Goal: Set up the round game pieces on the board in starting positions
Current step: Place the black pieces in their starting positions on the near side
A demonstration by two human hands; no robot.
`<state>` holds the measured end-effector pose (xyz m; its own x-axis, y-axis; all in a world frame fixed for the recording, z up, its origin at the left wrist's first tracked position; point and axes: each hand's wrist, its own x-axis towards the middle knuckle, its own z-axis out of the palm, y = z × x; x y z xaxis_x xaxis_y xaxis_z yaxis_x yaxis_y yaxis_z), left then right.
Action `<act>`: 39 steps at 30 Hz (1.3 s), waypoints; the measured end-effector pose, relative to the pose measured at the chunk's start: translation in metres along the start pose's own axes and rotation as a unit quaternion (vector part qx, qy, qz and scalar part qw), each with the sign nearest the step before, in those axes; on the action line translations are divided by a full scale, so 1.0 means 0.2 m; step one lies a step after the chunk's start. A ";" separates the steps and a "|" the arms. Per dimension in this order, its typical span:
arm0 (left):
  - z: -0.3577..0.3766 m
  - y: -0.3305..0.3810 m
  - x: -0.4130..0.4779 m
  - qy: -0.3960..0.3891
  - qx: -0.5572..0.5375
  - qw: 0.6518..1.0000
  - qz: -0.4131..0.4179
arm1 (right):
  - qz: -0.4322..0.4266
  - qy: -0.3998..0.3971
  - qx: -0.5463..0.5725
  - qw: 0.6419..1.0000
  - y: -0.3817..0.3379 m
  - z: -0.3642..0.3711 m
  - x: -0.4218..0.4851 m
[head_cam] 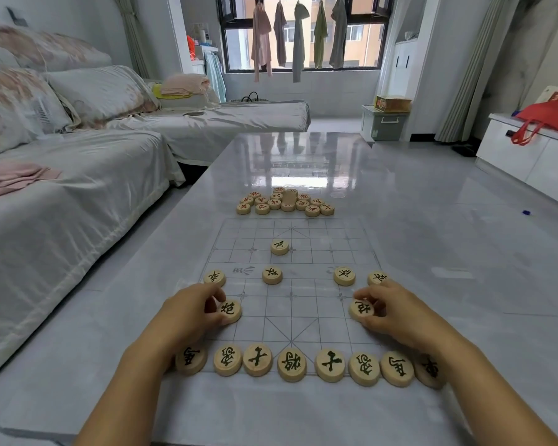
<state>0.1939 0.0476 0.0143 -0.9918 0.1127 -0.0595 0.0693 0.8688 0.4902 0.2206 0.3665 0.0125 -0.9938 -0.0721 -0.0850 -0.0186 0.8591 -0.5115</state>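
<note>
Bright window (303, 30) light — tabletop (432, 220) glare, wide-angle warp

We record the bare left forearm (123, 394) and bare right forearm (493, 391) extended forward, converging slightly. The left hand (187, 313) lies palm-down, its thumb and fingers pinching a round pale wooden game piece with dark lettering (230, 312). The right hand (398, 313) mirrors it, pinching a second such piece (361, 310).

Two hands (192, 309) (388, 309) on board (290, 304) pieces
</note>
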 end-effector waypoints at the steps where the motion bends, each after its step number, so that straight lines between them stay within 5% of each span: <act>1: 0.00 0.00 0.00 0.001 0.001 1.000 -0.001 | 0.015 0.006 -0.006 1.000 0.02 -0.02 0.00; 12: 0.01 0.00 0.00 0.001 0.020 1.000 0.018 | 0.061 0.013 -0.031 0.998 0.12 -0.10 0.01; 24: 0.00 0.00 0.01 0.002 0.020 1.000 0.013 | 0.006 -0.047 0.013 0.999 0.10 -0.06 0.00; 39: -0.02 -0.02 -0.01 0.007 -0.004 1.000 -0.009 | 0.002 -0.004 -0.003 1.000 0.10 -0.02 0.01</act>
<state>0.1947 0.0428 0.0154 -0.9943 0.0903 -0.0559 0.0508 0.8667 0.4962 0.2176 0.3859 0.0057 -0.9928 -0.0727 -0.0950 -0.0147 0.8623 -0.5062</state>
